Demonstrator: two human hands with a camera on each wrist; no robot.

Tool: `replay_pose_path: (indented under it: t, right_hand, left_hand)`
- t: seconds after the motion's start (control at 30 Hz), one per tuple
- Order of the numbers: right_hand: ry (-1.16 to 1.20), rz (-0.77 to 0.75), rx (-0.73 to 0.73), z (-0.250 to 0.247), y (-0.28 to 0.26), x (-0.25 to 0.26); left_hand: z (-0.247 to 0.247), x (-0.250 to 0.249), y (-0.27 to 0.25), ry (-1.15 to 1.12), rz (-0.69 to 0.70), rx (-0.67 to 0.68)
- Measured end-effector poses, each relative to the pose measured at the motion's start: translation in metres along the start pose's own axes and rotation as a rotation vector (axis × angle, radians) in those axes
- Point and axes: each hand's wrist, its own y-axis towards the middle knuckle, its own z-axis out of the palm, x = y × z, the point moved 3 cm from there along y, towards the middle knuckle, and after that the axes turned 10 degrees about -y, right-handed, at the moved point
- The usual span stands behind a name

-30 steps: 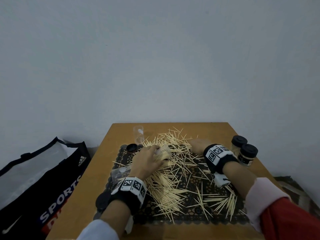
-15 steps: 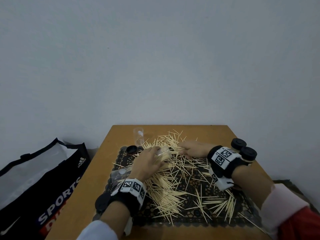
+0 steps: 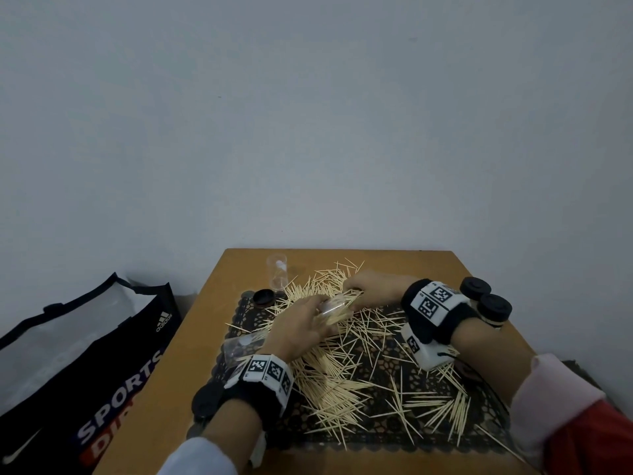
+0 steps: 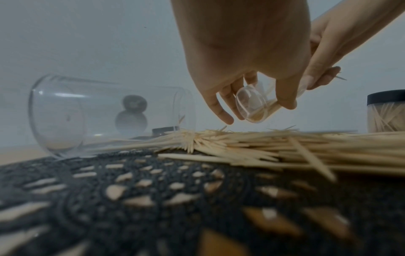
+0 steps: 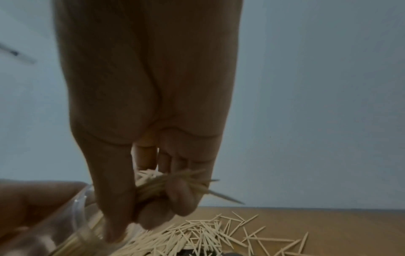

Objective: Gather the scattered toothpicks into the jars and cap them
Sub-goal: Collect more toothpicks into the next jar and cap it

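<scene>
Fingers [image 5: 179, 199] of my right hand [image 3: 373, 290] are clenched round a small bundle of toothpicks [image 5: 173, 183], their points sticking out to the right in the right wrist view, and the bundle sits right at the mouth of the clear jar [image 3: 334, 308] that my left hand [image 3: 298, 329] grips, thumb and fingers curled round its wall. From the head view the jar lies tilted over the mat [image 3: 394, 371], base toward my left hand and mouth toward the right one, so its long axis runs roughly in line with the bundle; I judge the coming move is a push along that axis, and the right hand is the one placed for it. Some toothpicks already lie inside the held jar. Counting: two jars with black caps [image 3: 484, 305] stand together at the worktop's [image 3: 428, 265] right edge, one at least packed with toothpicks; one empty jar [image 3: 278, 276] stands upright at the far left, another [image 3: 239, 346] lies on its side just beside my left wrist. One loose cap [image 3: 263, 297] sits near the upright jar. Scattered toothpicks [image 3: 342, 382] are far too many to count
</scene>
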Motion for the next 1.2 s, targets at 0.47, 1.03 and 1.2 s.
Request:
replay_pose_path:
  t: [0.47,1.03,1.2]
  right_hand:
    - [0.246,0.022,-0.158,-0.009,0.009,-0.013]
    - [0.376,-0.025,-0.226,-0.011,0.008,-0.005]
    - [0.440,-0.015,-0.233,-0.011,0.006,-0.011]
  left_hand:
    - [-0.003,0.004,0.002,-0.018,0.008,-0.106]
    - [-0.002,0.004,0.003,-0.043,0.019,-0.123]
    - [-0.002,0.004,0.003,-0.042,0.023,-0.133]
